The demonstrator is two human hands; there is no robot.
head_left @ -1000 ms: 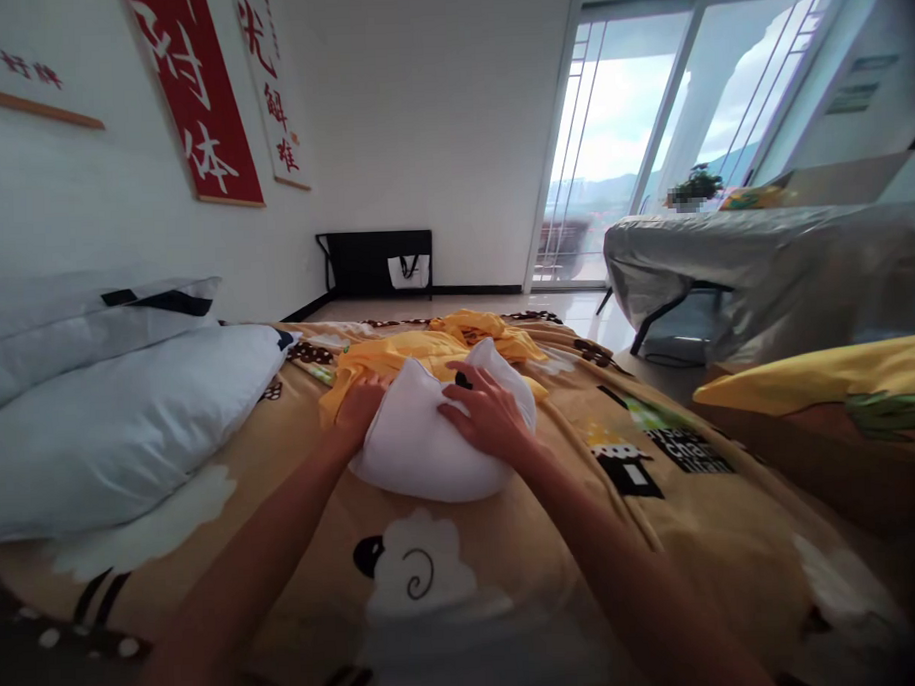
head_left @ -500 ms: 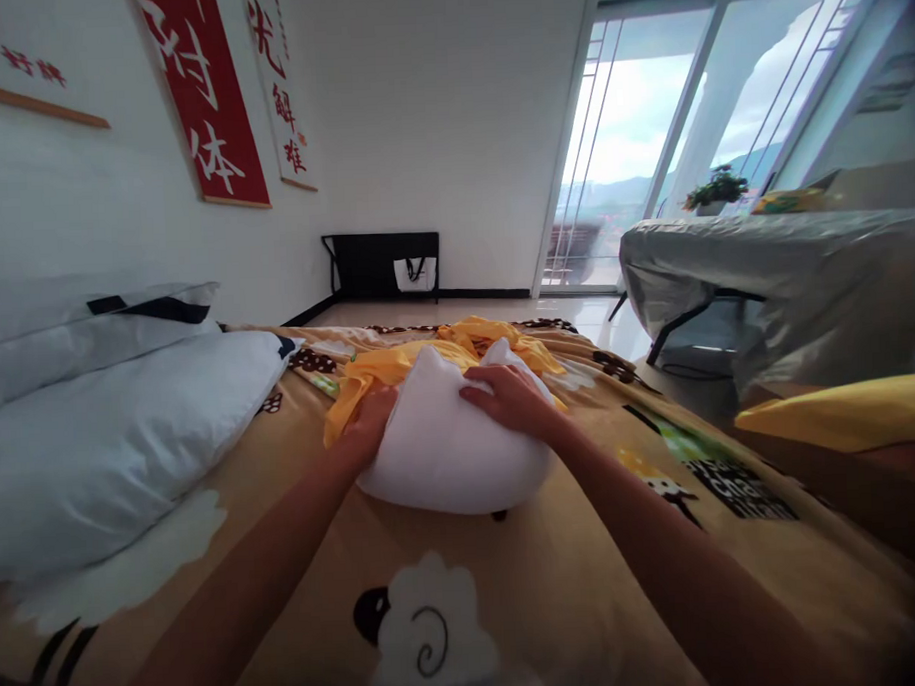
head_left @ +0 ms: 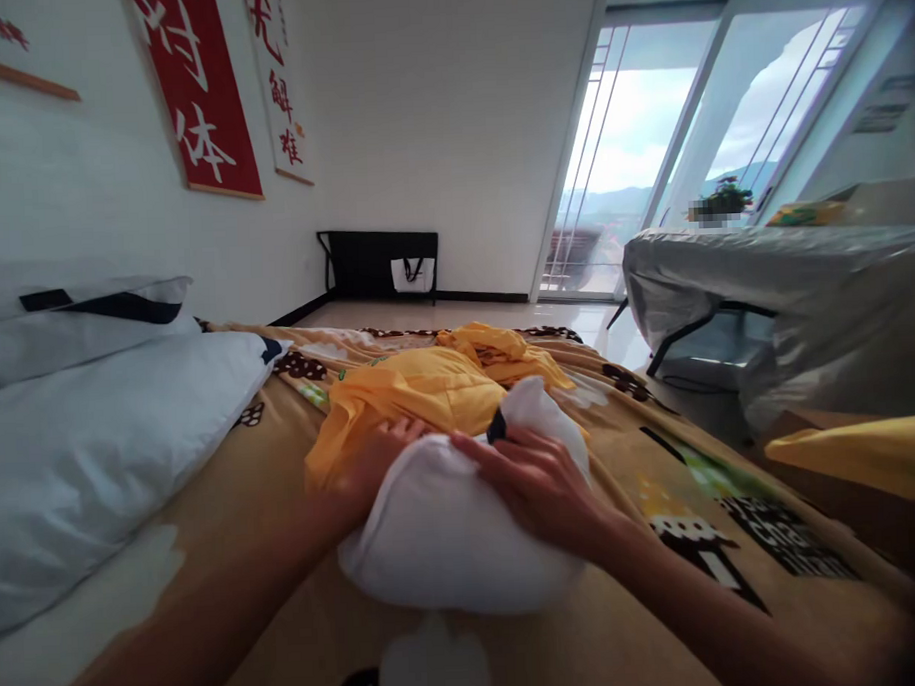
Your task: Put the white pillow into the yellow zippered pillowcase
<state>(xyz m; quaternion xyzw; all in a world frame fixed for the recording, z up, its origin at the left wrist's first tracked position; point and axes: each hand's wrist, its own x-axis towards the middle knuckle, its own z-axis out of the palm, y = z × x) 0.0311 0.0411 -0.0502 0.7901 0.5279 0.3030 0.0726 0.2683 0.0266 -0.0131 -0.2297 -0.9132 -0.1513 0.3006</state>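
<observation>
A plump white pillow (head_left: 464, 543) is bunched up on the bed in front of me, between my forearms. My right hand (head_left: 537, 480) is closed on its upper right part, beside a raised corner with a dark patch. At the pillow's far left edge, my left hand (head_left: 383, 461) is closed, its curled fingers against the yellow cloth (head_left: 429, 384) behind. The pillow hides part of that hand. The yellow cloth looks like a pillowcase, lying loose and wrinkled just beyond the pillow and touching it.
White pillows (head_left: 116, 445) lie along the left side. The bed has a tan patterned blanket (head_left: 286, 589). To the right, more yellow cloth (head_left: 866, 449) lies over a cardboard box (head_left: 822, 470), near a plastic-covered table (head_left: 785, 262). A black folded panel (head_left: 357, 261) leans on the back wall.
The white pillow has come nearer to me, and more yellow cloth shows behind it. My right hand has shifted down with it, and a dark-patched corner now shows. The view has tilted slightly.
</observation>
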